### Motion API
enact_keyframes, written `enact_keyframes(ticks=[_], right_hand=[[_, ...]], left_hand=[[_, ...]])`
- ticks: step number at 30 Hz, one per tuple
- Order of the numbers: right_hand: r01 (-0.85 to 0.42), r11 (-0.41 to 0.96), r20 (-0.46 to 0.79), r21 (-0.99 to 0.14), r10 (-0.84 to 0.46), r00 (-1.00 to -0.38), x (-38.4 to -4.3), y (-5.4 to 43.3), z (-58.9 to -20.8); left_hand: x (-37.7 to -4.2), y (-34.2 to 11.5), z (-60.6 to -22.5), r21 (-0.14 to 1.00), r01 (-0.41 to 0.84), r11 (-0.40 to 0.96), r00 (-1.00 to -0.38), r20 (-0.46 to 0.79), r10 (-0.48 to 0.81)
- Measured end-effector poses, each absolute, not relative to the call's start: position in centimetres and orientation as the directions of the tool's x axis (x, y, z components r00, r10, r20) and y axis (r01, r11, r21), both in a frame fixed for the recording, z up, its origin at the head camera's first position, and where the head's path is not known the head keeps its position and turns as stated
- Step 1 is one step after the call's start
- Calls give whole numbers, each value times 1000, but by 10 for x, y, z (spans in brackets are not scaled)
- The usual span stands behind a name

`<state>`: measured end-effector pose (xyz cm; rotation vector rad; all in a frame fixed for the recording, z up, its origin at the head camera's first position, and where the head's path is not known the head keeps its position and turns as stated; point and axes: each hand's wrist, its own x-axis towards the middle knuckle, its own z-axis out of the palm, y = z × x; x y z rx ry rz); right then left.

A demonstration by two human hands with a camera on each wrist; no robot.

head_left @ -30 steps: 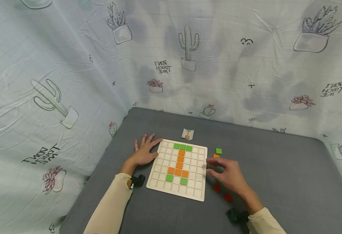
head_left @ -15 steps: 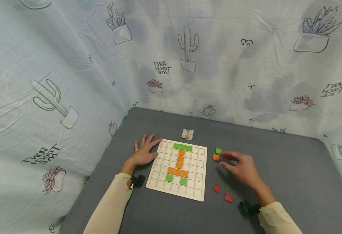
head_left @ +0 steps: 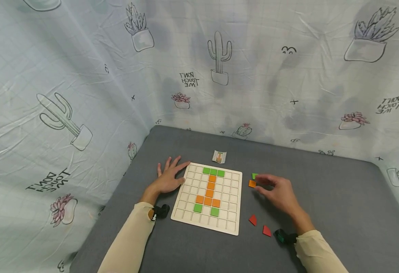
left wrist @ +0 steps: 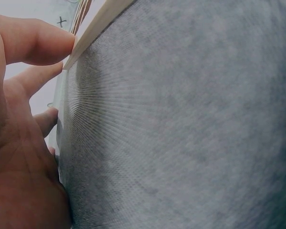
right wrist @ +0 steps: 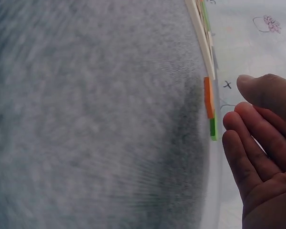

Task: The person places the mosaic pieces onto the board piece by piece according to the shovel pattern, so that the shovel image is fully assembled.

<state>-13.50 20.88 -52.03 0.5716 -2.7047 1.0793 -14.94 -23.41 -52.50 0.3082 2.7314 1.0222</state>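
A pale wooden grid board lies on the grey table, with green and orange square tiles set in some of its cells. My left hand rests at the board's left side, fingers spread, thumb and index finger touching its edge; in the left wrist view the thumb meets the rim. Right of the board, my right hand hovers with thumb and fingers apart and nothing between them. Close to its fingertips lie a loose orange square tile and a green square tile, the green one partly covered by the hand.
Two red pieces with a curved side lie nearer the person, right of the board. A small printed pattern card lies beyond the board. Patterned cloth hangs behind the grey table.
My right hand has moved away from the board's right edge to the loose orange and green tiles, then slightly left, now partly covering the green one. The left hand stays in place.
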Motion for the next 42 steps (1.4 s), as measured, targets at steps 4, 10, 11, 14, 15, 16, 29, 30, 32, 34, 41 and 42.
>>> enact_keyframes(ticks=[4,10,11,14,15,16,29,30,32,34,41,42], right_hand=[[-410,671,294,-617,-287,-912,-137,208,-524],[-403,680,286,-613,-285,-915,-141,208,-527],[-402,681,283,-613,-285,-916,-141,208,-527],[-406,682,279,-608,-295,-914,-143,207,-528],[-406,683,276,-608,-297,-914,-144,207,-528],[-407,683,275,-607,-300,-913,-144,207,-528],[-437,686,297,-581,-322,-899,-146,202,-529],[-436,689,294,-579,-322,-900,-146,202,-528],[-431,692,286,-579,-323,-902,-146,202,-528],[-431,694,287,-577,-322,-902,-145,202,-528],[-437,690,313,-577,-307,-899,-140,205,-524],[-432,690,312,-581,-301,-901,-138,205,-522]], left_hand=[[-150,-234,-525,667,123,734,-955,-121,269],[-150,-233,-524,664,122,737,-956,-121,268],[-150,-233,-524,663,123,739,-956,-121,267],[-149,-233,-523,659,123,742,-957,-120,266],[-149,-233,-523,659,123,742,-957,-119,265],[-149,-233,-523,660,124,741,-957,-117,264],[-149,-232,-524,653,123,748,-959,-115,259],[-149,-233,-524,653,124,747,-959,-115,260],[-149,-233,-524,654,124,746,-958,-115,261],[-149,-232,-524,653,124,747,-959,-114,259],[-148,-232,-523,650,123,750,-959,-116,258],[-148,-231,-522,652,123,748,-959,-116,258]])
